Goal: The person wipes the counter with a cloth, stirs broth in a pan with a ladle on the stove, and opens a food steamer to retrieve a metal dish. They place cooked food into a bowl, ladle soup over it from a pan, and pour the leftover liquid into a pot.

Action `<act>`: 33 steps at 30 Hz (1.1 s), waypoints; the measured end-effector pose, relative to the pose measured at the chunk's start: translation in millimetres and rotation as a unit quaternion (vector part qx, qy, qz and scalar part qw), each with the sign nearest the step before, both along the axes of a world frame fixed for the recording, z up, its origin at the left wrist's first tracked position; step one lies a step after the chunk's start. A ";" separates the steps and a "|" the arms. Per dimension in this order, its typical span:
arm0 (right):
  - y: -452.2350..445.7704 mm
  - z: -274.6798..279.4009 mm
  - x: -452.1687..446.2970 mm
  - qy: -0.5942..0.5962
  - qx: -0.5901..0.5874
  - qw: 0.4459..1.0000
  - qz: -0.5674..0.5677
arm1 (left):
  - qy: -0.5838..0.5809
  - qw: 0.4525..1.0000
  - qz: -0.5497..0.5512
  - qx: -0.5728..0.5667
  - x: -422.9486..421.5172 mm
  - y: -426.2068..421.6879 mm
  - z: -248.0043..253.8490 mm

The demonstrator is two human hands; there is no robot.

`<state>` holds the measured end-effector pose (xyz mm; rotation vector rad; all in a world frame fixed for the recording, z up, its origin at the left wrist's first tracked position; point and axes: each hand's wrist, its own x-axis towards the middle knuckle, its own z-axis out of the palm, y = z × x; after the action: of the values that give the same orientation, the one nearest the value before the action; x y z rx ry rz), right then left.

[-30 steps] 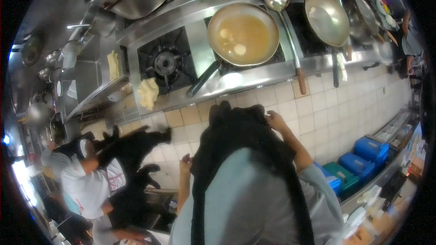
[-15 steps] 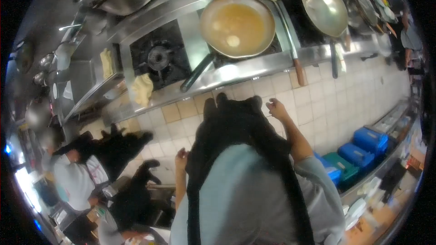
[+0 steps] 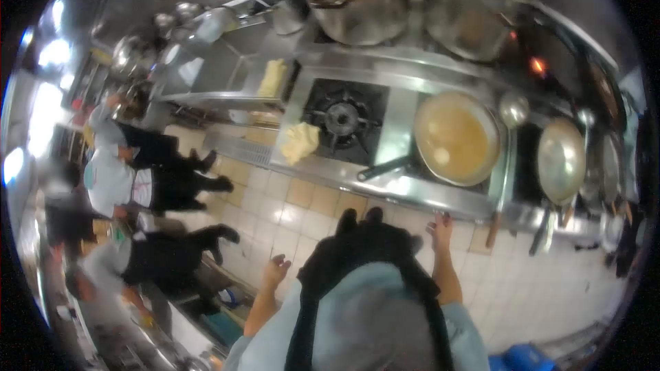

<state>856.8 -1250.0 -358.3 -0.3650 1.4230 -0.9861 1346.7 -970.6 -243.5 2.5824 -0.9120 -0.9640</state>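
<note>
Bright white glare (image 3: 42, 106) burns out the far left side of the kitchen, too washed out for me to tell whether windows or lamps cause it. Pale shine runs along the steel stove front (image 3: 421, 191), and a glint sits on the floor tiles (image 3: 291, 216). A small orange glow (image 3: 538, 66) stands out in the dim upper right. The black apron (image 3: 371, 247) swallows detail; grey shadow dulls the shirt (image 3: 385, 302). Straight edges bow under the wide round view, ringed in black, and a co-worker's head (image 3: 56, 177) is a soft blur.
</note>
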 end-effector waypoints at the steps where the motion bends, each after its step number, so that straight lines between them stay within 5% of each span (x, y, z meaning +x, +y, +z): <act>1: -4.3 -0.4 4.1 -0.010 0.006 0.999 -0.040 | -0.005 1.000 0.017 -0.011 -1.0 4.1 -1.5; 9: -2.0 -15.6 8.4 -0.033 -0.001 0.998 -0.053 | 0.015 0.997 0.049 0.065 -9.5 25.4 7.6; 16: -5.1 -31.7 16.0 -0.116 -0.003 0.984 -0.138 | 0.007 0.997 0.079 0.016 8.3 19.8 9.1; 23: -1.0 -52.1 -2.4 -0.180 -0.027 0.977 -0.109 | -0.001 0.999 0.048 -0.005 25.9 4.4 19.9; 25: 1.0 -37.0 -2.5 -0.129 0.013 0.988 -0.087 | -0.002 0.999 0.053 -0.010 24.3 -1.8 26.7; 33: 54.4 42.1 -62.7 0.030 -0.125 0.992 0.020 | 0.030 0.999 0.018 0.023 1.4 -40.3 14.3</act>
<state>794.1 -1195.6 -316.2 -0.6094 1.3437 -1.1310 1348.0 -1010.9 -229.2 2.5833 -0.8348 -1.0579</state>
